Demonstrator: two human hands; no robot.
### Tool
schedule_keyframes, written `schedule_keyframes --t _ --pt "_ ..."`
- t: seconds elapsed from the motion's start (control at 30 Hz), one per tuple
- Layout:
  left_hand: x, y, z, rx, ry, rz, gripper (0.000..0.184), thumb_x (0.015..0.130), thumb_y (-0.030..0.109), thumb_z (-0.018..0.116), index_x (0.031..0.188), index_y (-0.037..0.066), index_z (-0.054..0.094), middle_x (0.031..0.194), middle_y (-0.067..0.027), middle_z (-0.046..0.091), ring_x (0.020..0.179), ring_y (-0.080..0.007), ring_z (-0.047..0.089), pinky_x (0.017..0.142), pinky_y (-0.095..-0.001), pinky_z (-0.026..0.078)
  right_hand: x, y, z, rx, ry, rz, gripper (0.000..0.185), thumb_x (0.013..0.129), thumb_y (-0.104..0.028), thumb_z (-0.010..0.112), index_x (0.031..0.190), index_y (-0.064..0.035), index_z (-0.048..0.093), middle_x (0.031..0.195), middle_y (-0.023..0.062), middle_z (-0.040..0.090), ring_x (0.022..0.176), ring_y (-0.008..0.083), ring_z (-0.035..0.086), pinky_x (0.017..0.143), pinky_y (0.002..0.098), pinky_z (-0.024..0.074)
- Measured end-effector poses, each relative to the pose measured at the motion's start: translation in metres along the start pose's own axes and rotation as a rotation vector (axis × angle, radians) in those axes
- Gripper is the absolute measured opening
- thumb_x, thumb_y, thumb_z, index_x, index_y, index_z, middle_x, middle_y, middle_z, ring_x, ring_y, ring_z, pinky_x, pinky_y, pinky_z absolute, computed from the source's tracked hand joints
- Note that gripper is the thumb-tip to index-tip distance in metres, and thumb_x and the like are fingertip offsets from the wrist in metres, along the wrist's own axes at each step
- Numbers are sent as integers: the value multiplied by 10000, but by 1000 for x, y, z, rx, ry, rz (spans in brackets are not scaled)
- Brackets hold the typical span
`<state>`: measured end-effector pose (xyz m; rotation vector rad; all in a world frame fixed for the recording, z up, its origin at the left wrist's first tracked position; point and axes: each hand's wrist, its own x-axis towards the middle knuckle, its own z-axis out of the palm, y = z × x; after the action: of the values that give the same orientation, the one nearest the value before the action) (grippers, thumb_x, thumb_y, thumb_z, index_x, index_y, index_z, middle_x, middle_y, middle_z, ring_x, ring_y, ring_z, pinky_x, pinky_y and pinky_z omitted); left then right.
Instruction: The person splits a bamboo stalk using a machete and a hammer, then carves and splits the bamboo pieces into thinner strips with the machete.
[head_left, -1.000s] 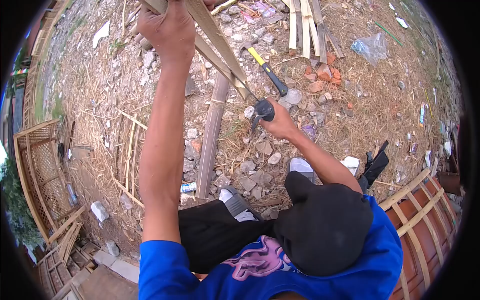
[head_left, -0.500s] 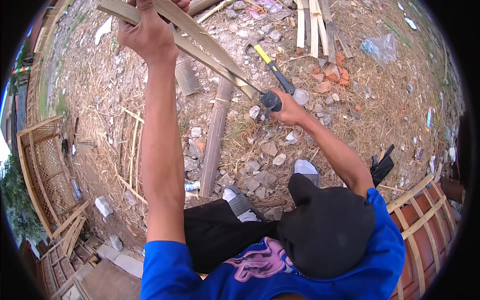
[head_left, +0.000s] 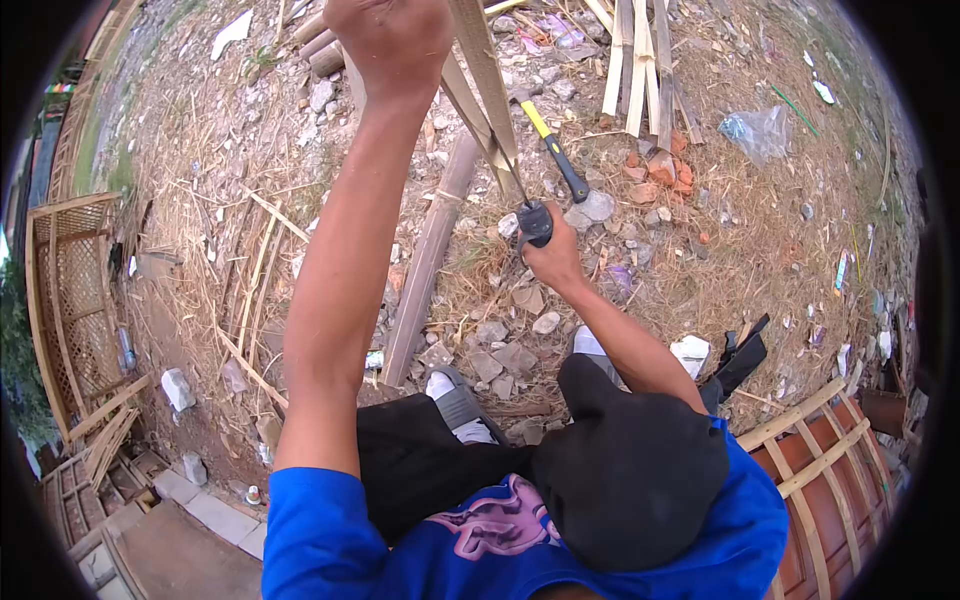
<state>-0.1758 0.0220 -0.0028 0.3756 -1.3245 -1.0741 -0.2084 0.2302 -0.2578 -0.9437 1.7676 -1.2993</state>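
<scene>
My left hand [head_left: 390, 40] is raised at the top edge, fingers closed around one arm of a split wooden strip [head_left: 487, 75]; the fingertips are partly out of view. The strip's two halves spread apart upward and meet near its lower end. My right hand [head_left: 553, 248] grips the black handle of a long-bladed knife [head_left: 536, 222], whose thin dark blade sits in the split between the halves. Beside the strip's lower end, a hammer with a yellow and black handle [head_left: 553, 150] lies on the ground.
A long weathered board [head_left: 432, 260] lies left of my feet. Pale wood strips [head_left: 640, 70], broken bricks [head_left: 665, 170] and a clear plastic bag [head_left: 758, 135] are to the right. Stones and straw cover the ground. Lattice panels [head_left: 85, 310] stand at left, a slatted frame [head_left: 815, 480] at lower right.
My left hand has moved right with the split strip, which now stands steeper in view. My right hand and the knife have shifted slightly left and down, the blade still in the split.
</scene>
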Motion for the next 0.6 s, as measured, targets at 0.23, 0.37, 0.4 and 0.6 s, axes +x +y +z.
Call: schedule_keyframes --t 0.23,0.37,0.4,0.6 --pt "-56 -14 10 315 -264 318 127 914 77 685 988 -25 675 766 -118 705 679 -138 684 571 -299 527 7 -9 2 -165 108 75 372 729 -55 672 1091 -32 587 930 166 686 879 303 677 793 384 506" --pt "-56 -14 -10 216 -368 130 120 932 92 668 953 -25 685 782 -89 717 713 -132 681 599 -292 530 -15 -28 -8 -145 21 85 367 734 -65 690 1084 -38 584 933 156 678 877 310 673 781 391 499" --pt "-54 -12 -11 225 -348 154 140 938 118 668 938 -20 691 787 -70 712 701 -120 662 585 -283 528 -15 -30 -9 -144 13 70 364 736 -64 689 1083 -38 583 929 155 677 875 309 672 781 388 499" --pt "-44 -19 -32 516 -262 311 111 939 134 662 886 42 694 749 -46 682 653 -150 638 1019 -410 401 -16 -35 -8 -204 15 70 354 750 -65 684 1086 -45 574 928 169 674 878 341 670 773 393 502"
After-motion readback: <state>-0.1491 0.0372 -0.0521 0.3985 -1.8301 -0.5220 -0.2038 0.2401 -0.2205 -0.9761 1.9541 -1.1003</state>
